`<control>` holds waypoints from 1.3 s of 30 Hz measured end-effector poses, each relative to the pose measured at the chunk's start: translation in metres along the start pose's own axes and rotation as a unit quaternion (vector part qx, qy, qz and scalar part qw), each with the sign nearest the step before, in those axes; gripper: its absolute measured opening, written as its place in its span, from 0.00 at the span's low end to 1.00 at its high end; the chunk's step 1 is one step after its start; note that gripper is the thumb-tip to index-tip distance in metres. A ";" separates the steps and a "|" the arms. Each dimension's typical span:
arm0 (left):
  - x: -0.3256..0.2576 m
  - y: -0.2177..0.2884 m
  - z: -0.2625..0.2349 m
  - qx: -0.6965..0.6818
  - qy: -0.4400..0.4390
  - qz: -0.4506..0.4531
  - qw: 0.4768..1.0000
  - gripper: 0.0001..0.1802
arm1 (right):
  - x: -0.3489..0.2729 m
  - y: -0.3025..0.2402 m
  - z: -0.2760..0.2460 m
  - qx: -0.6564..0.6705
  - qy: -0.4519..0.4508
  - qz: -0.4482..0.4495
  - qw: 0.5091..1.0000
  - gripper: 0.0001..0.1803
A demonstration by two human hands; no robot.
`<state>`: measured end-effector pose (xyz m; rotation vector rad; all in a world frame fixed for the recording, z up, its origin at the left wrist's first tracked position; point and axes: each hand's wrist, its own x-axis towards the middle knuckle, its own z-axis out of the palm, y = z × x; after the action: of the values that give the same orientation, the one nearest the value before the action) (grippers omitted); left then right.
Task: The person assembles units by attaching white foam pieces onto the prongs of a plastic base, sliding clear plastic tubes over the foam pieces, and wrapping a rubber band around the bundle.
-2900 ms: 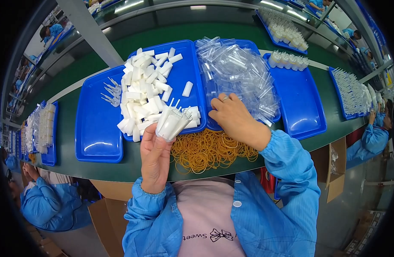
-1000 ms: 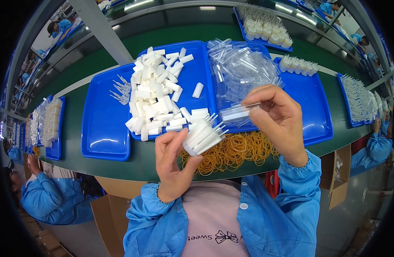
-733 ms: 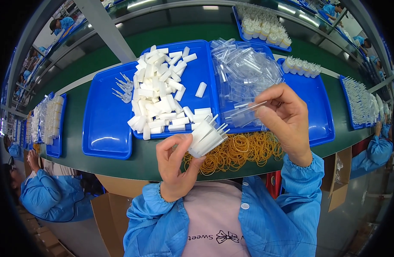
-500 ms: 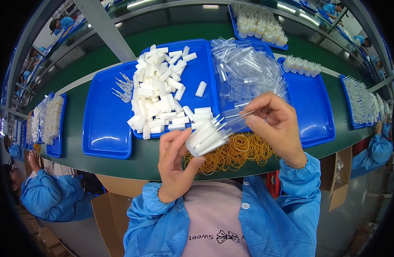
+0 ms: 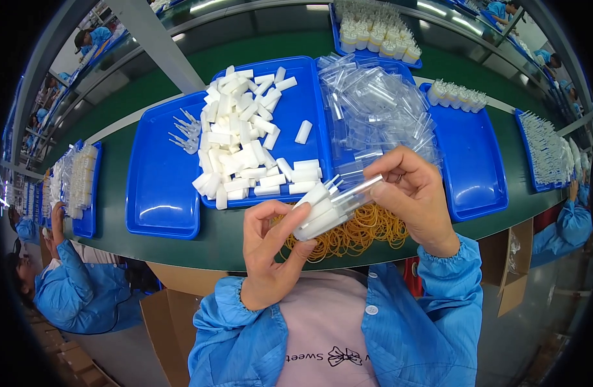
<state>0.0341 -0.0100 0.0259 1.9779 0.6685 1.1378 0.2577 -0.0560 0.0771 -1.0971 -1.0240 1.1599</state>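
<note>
My left hand (image 5: 270,248) is closed round a bundle of white pieces (image 5: 317,222) in clear plastic, thin white tips sticking out at its upper end. In the fingertips of my right hand (image 5: 417,200) is a clear plastic sleeve (image 5: 359,193), slanting down to the bundle's tip end and overlapping it. Whether it slides over a piece or lies alongside, I cannot tell. Under both hands spreads a pile of amber rubber bands (image 5: 368,235). Just beyond, white blocks (image 5: 245,155) lie heaped in a blue tray, beside a pile of loose clear sleeves (image 5: 377,97).
At left, a blue tray (image 5: 161,206) holds a few thin white tips (image 5: 187,132). The right-hand blue tray (image 5: 474,168) carries a row of finished-looking bundles (image 5: 456,95). Another loaded tray (image 5: 380,39) is on the green belt behind. Co-workers (image 5: 77,277) sit to both sides.
My right hand has brought the clear sleeve against the bundle, more in line with it. My left hand has shifted slightly right with the bundle. The loaded tray on the belt has moved left.
</note>
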 end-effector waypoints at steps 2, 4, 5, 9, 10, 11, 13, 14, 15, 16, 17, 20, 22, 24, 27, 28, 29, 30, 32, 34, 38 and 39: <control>0.001 0.002 -0.002 0.040 0.000 0.021 0.999 0.23 | -0.002 0.000 -0.001 0.009 -0.003 0.003 1.000 0.12; 0.002 0.005 -0.002 0.054 0.001 0.026 0.998 0.24 | -0.003 -0.001 0.000 -0.011 -0.003 -0.025 1.000 0.12; 0.002 0.006 -0.002 0.066 0.002 0.032 0.997 0.24 | -0.004 -0.002 0.000 -0.010 -0.003 -0.024 1.000 0.12; 0.004 0.011 -0.003 0.088 -0.001 0.046 0.995 0.25 | -0.009 -0.007 0.002 -0.075 0.017 -0.067 0.995 0.12; 0.005 0.012 -0.004 0.090 -0.003 0.046 0.995 0.25 | -0.010 -0.008 0.002 -0.078 0.015 -0.071 0.994 0.12; 0.005 0.012 -0.004 0.092 -0.006 0.047 0.995 0.25 | -0.011 -0.009 0.002 -0.077 0.016 -0.070 0.994 0.12; 0.005 0.013 -0.005 0.097 -0.007 0.047 0.994 0.26 | -0.012 -0.012 0.001 -0.128 0.006 -0.094 0.987 0.12; 0.006 0.014 -0.005 0.101 -0.007 0.048 0.994 0.26 | -0.013 -0.014 0.000 -0.127 0.006 -0.093 0.988 0.12; 0.005 0.015 -0.005 0.101 -0.008 0.048 0.994 0.26 | -0.015 -0.017 -0.001 -0.185 -0.018 -0.117 0.976 0.13; 0.005 0.016 -0.005 0.095 -0.012 0.048 0.994 0.26 | -0.017 -0.018 -0.002 -0.243 -0.041 -0.139 0.959 0.14; 0.005 0.017 -0.006 0.090 -0.017 0.048 0.995 0.26 | -0.017 -0.018 -0.001 -0.242 -0.041 -0.139 0.959 0.14; 0.005 0.019 -0.006 0.043 -0.043 0.040 0.997 0.25 | -0.014 -0.013 0.001 -0.186 0.000 -0.126 0.975 0.13; 0.005 0.018 -0.006 0.036 -0.050 0.035 0.998 0.24 | -0.012 -0.010 0.001 -0.114 0.013 -0.084 0.990 0.13; 0.005 0.017 -0.007 0.029 -0.057 0.028 0.998 0.24 | -0.011 -0.009 -0.001 -0.097 0.010 -0.073 0.993 0.13; 0.007 0.013 -0.007 0.001 -0.063 0.021 0.998 0.22 | -0.008 -0.008 -0.002 -0.067 -0.003 -0.046 0.997 0.12; 0.008 0.012 -0.007 -0.013 -0.068 0.023 0.997 0.22 | -0.007 -0.008 -0.001 -0.056 -0.012 -0.032 0.998 0.12; 0.007 0.012 -0.008 -0.028 -0.073 0.025 0.997 0.21 | -0.007 -0.007 -0.001 -0.053 -0.012 -0.027 0.998 0.12; 0.007 0.011 -0.007 -0.029 -0.075 0.021 0.997 0.21 | -0.007 -0.007 -0.001 -0.049 -0.026 -0.031 0.998 0.12; 0.005 0.011 -0.007 -0.031 -0.079 0.019 0.996 0.21 | -0.011 -0.006 0.002 -0.062 -0.026 -0.051 0.996 0.12; 0.008 0.010 -0.007 -0.031 -0.076 0.024 0.996 0.21 | -0.010 -0.005 0.002 -0.128 -0.015 -0.097 0.987 0.11; 0.007 0.007 -0.004 -0.022 -0.069 -0.011 0.997 0.21 | -0.013 -0.002 0.001 -0.259 0.004 -0.162 0.952 0.10; 0.004 0.007 -0.004 -0.028 -0.062 -0.019 0.998 0.21 | -0.013 0.000 0.003 -0.259 0.006 -0.162 0.952 0.10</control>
<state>0.0336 -0.0098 0.0352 1.9623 0.6008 0.9926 0.2531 -0.0688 0.0770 -1.2729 -1.4870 0.6293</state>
